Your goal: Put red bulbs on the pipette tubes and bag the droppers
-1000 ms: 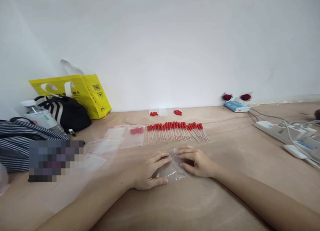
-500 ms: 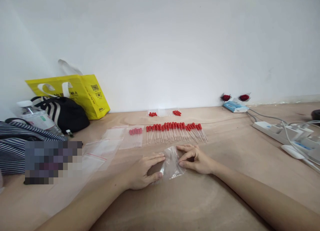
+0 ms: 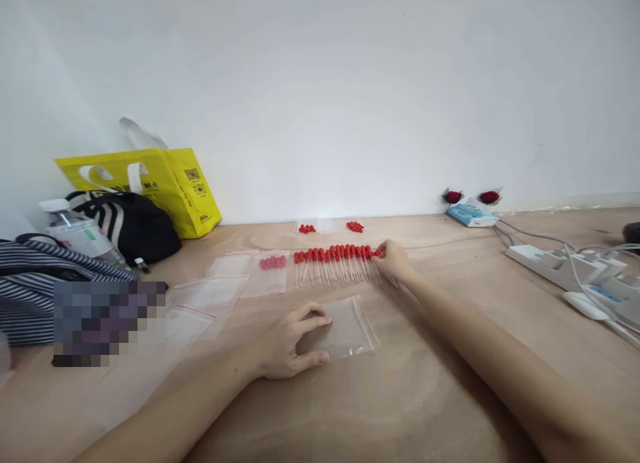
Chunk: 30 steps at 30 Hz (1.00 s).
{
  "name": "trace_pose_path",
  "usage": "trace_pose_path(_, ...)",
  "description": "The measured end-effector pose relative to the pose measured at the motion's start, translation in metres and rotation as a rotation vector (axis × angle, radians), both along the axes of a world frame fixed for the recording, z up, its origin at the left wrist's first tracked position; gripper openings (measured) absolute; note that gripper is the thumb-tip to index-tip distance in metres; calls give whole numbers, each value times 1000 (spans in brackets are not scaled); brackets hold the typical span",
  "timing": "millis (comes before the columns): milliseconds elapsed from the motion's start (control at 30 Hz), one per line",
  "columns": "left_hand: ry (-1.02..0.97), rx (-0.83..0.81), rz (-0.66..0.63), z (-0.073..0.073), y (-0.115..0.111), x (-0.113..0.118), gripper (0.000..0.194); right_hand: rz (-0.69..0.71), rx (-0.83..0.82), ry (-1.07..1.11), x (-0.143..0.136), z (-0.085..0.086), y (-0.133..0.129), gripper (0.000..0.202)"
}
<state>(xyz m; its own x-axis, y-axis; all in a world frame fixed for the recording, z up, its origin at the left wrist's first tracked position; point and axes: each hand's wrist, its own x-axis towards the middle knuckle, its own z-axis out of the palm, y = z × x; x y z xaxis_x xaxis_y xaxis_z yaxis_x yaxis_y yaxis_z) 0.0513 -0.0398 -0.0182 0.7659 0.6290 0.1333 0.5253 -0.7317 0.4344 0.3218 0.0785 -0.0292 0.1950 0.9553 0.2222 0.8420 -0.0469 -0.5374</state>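
Observation:
A clear zip bag (image 3: 345, 326) lies flat on the table in front of me. My left hand (image 3: 295, 343) rests at its left side, thumb and fingers spread, fingertips pressing on the plastic. Behind the bag is a row of glass droppers with red rubber bulbs (image 3: 333, 255), tubes pointing toward me. My right hand (image 3: 393, 259) is at the row's right end, its fingers closed on droppers there; it covers several bulbs, while tube tips show below it. Left of the row, a filled zip bag (image 3: 273, 276) contains several droppers.
More zip bags (image 3: 213, 289) lie spread to the left. Behind the row are small bags of loose red bulbs (image 3: 355, 227). A yellow bag (image 3: 193, 189), black pouch (image 3: 145, 226) and bottle (image 3: 83, 233) stand at left. A power strip (image 3: 550, 259) with cables is at right.
My right hand has left the zip bag and moved up to the right end of the dropper row. The zip bag now lies flatter; my left hand stays by it.

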Motion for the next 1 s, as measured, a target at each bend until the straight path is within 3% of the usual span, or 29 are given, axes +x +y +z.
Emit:
trace_pose_path(133, -32, 5, -27, 3, -1, -1, 43, -64, -79, -28, -12, 1, 15, 24)
trace_pose_path(333, 37, 3, -27, 5, -2, -4, 53, -107, -139, -26, -25, 6, 18, 28)
trace_pose_path(600, 61, -11, -25, 4, -1, -5, 53, -47, -103, 100, -23, 21, 13, 22)
trace_pose_path(767, 110, -37, -10, 3, 0, -7, 56, 33, -45, 253, -5, 24, -17, 48)
trace_pose_path(867, 120, -49, -27, 5, 1, -6, 56, 128, -8, 496, 3, 10, -44, 62)
trace_pose_path(1000, 109, -42, -56, 9, 1, -4, 55, 220, 99, 836, 3, -11, -71, 64)
